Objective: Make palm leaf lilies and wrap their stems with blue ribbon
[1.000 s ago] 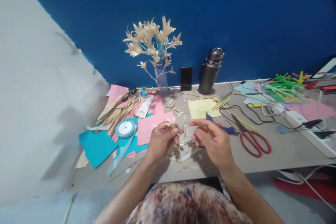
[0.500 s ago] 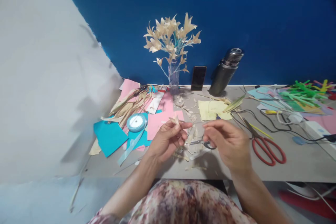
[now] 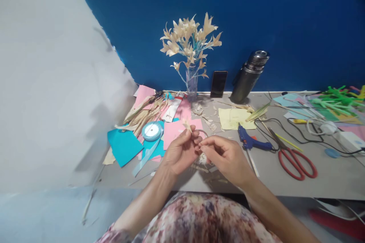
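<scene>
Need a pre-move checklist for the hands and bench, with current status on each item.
1. Pale flower gripped: ok, pinched in the left hand.
2. Right hand grip: cannot tell; fingertips are close to the left hand, but what they pinch is too small to make out.
3. Blue glue gun clear of the hands: ok, lies on the table beyond the right hand. Hot or cold: cannot tell.
4. Red-handled scissors clear of the hands: ok, lying to the right of the glue gun.
5. Flower vase upright: ok, standing near the blue wall.
6. Table free of scraps: not ok, pale bits are strewn about.
</scene>
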Available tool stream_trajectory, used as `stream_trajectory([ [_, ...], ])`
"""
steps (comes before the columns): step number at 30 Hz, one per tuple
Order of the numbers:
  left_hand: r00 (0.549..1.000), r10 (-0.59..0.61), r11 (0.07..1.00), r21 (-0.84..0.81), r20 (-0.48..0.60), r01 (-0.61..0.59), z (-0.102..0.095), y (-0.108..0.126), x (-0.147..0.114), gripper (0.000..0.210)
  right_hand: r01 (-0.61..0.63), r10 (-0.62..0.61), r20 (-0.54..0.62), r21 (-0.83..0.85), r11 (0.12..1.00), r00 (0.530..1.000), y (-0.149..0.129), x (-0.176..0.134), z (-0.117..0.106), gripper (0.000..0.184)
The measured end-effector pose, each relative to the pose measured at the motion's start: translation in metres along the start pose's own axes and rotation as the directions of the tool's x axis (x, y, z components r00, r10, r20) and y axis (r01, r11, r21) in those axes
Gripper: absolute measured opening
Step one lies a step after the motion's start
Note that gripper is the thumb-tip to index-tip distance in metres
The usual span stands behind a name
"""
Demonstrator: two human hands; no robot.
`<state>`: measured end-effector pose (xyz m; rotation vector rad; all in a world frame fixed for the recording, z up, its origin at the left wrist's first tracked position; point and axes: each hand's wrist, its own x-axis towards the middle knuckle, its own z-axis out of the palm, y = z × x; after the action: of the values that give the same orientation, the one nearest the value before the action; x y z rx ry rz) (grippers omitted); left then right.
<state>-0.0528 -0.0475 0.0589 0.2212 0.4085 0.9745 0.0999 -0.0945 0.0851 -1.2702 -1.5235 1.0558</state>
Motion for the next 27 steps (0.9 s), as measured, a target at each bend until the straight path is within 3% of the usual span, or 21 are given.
stream_trajectory([
  [15,0.999,-0.001,0.996,0.086,-0.046,0.005,-0.003,-0.002,-0.002,0.035,0.006,-0.006,0.002,0.037,0.999,1.000,0.000,0.000,0.005,0.013],
  [27,0.997,0.045,0.978,0.204,-0.060,-0.032,0.000,-0.009,-0.001,0.038,0.059,-0.054,-0.070,0.068,0.996,0.996,0.000,0.000,0.011,0.013],
])
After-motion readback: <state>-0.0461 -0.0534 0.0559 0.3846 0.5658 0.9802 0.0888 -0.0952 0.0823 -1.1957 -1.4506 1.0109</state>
